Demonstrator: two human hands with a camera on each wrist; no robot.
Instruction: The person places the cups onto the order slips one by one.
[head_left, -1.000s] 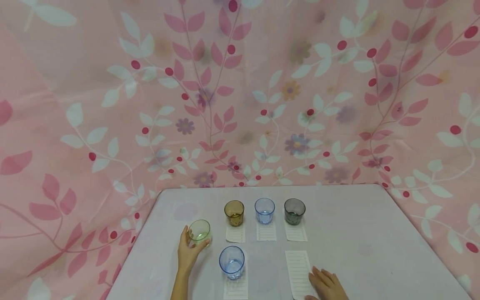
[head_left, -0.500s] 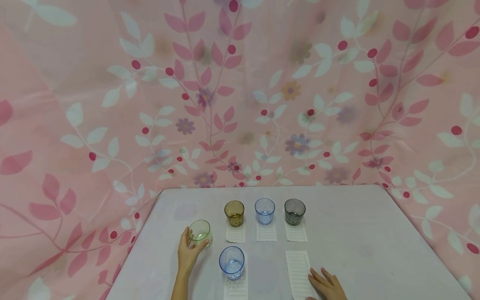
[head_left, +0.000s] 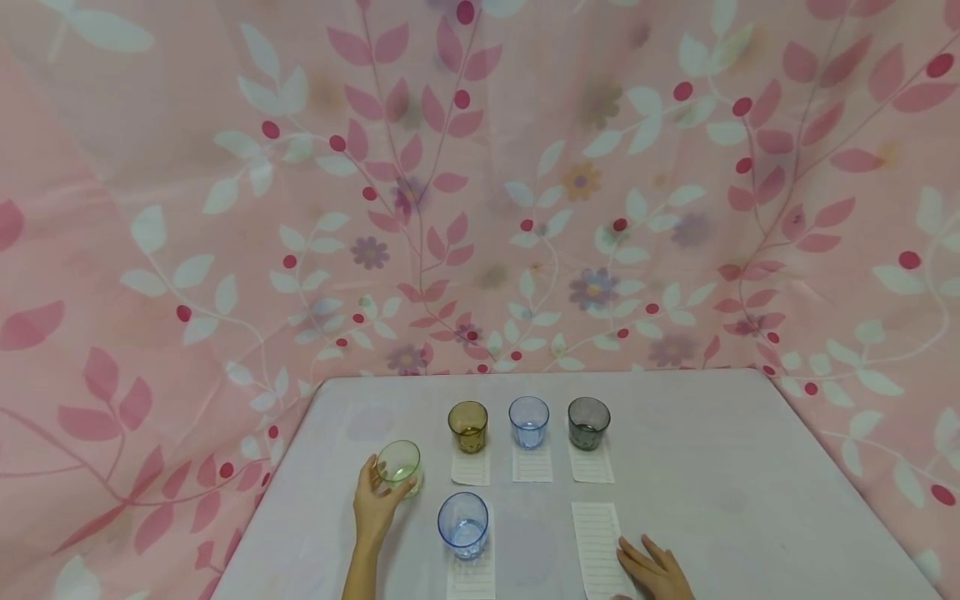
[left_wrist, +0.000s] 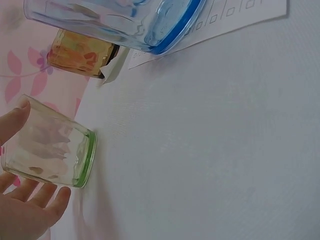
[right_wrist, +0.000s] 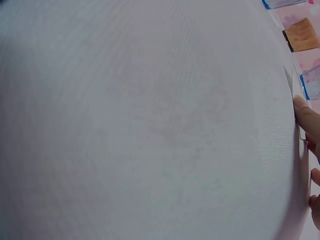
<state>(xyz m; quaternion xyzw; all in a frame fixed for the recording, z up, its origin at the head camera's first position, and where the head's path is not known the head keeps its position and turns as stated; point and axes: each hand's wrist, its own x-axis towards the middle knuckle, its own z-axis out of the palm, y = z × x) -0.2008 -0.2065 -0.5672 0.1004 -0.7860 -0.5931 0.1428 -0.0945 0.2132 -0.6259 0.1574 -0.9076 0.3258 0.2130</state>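
At the left of the table, my left hand (head_left: 375,507) holds a pale green glass tumbler (head_left: 400,461) upright, thumb on its near right side and fingers along its left. In the left wrist view the tumbler's thick green base (left_wrist: 86,159) shows close to the white surface, the thumb on one side and the fingers on the other. My right hand (head_left: 658,571) lies with fingers spread at the right edge of a printed paper strip (head_left: 597,542). A blue tumbler (head_left: 463,525) stands on another strip (head_left: 471,579) to the right of the left hand.
Along the back stand an amber tumbler (head_left: 468,427), a light blue tumbler (head_left: 529,422) and a dark grey tumbler (head_left: 588,423), each with a paper strip at its base. A flowered pink cloth (head_left: 495,208) rises behind the white table (head_left: 720,467).
My right hand's fingers have spread apart a little beside the paper strip. The left hand and the green tumbler stay almost where they were.
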